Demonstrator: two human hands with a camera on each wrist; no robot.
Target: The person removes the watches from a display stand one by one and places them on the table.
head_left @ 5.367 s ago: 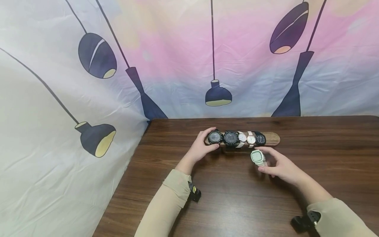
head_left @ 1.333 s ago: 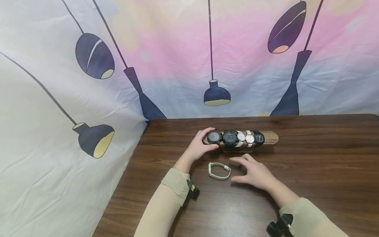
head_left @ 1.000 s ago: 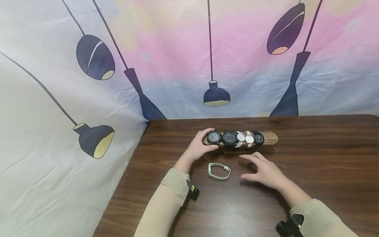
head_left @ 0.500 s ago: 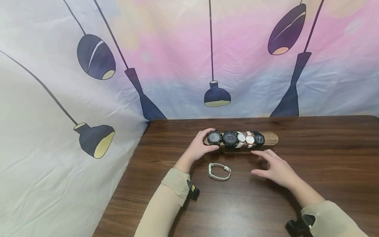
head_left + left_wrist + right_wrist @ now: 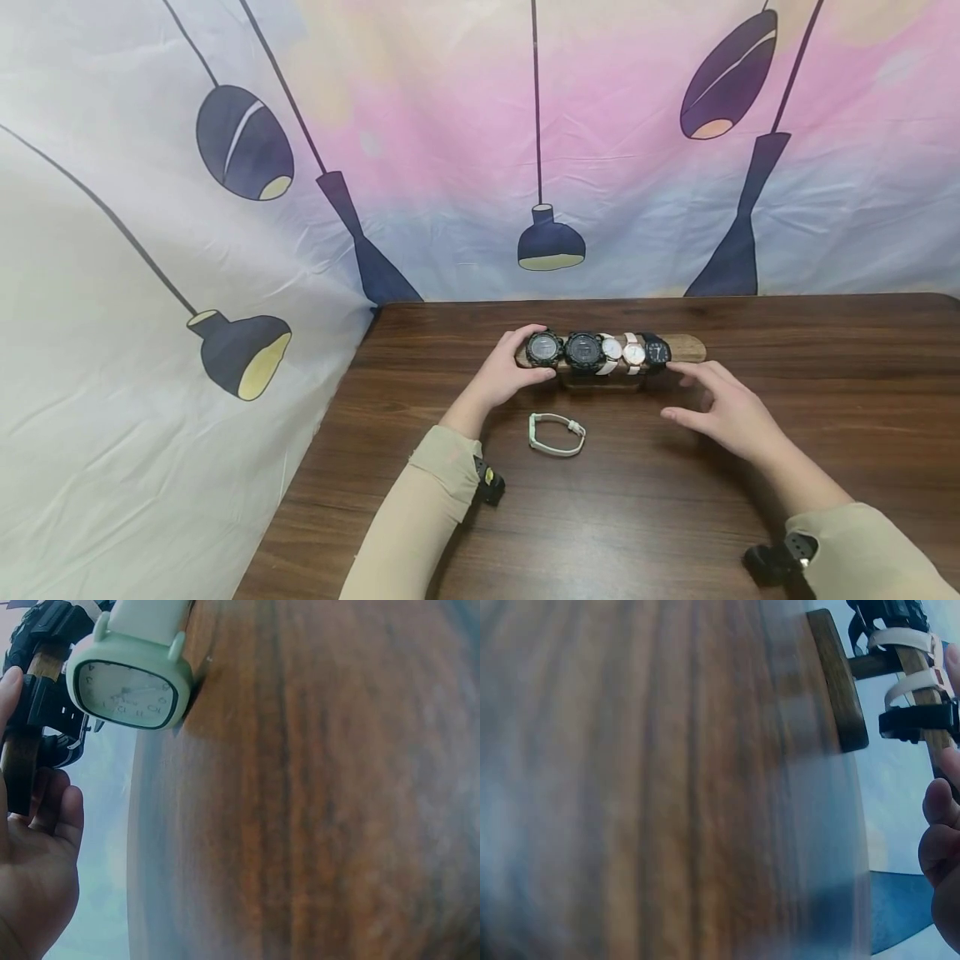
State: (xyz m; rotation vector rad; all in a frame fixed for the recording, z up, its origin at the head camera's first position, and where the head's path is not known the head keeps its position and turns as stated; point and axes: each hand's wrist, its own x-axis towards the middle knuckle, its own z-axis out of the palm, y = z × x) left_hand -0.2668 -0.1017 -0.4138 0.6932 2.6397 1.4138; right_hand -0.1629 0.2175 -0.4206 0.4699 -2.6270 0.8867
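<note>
My left hand [image 5: 501, 375] grips the left end of a wooden watch stand [image 5: 687, 351], thumb in front and fingers behind. Beside its fingertips sits a round black digital watch [image 5: 543, 347], then a second black watch [image 5: 584, 352]. Two light-strapped watches [image 5: 633, 354] and a square black watch [image 5: 657, 351] follow along the bar. My right hand [image 5: 731, 408] holds nothing; its index fingertip is right at the square watch's lower edge, thumb spread below. On the table a mint-green watch [image 5: 127, 694] stands on its side, buckled into a loop, in front of the stand.
The stand's foot [image 5: 838, 682] rests on the brown wooden table [image 5: 600, 533]. Its bar extends bare past the square watch at the right end. A printed cloth [image 5: 465, 167] hangs behind and along the left of the table.
Earlier my right hand held the mint-green watch; it then lay on the table, released. Since then the right hand has moved right and forward to the stand. My left hand stayed in place.
</note>
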